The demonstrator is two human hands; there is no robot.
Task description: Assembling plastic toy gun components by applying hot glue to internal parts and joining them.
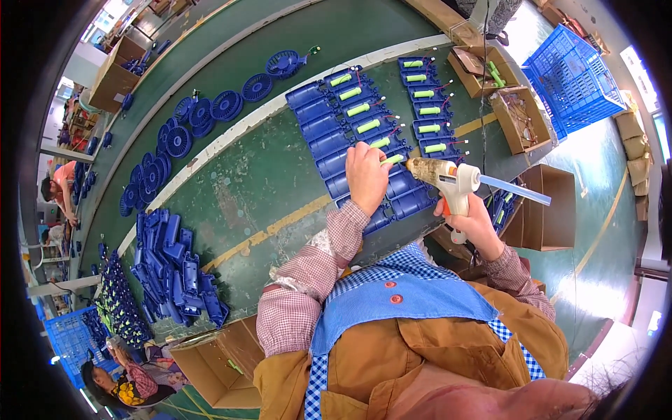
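Observation:
My left hand [366,175] presses down on a light green battery cell [392,159] lying in a blue plastic housing [402,183] on the green workbench [266,182]. My right hand [472,218] grips a white hot-glue gun [448,179] with a clear glue stick out the back; its glue-crusted nozzle points left at that cell. Two rows of blue housings [336,119] run away from me, several of them holding green cells with red wires [428,110].
A pile of blue housings [173,269] lies at left, with blue fan grilles [199,115] on the conveyor beyond. Cardboard boxes [519,119] and a blue crate [570,77] stand at right, another box [217,364] at lower left. Other people work at far left.

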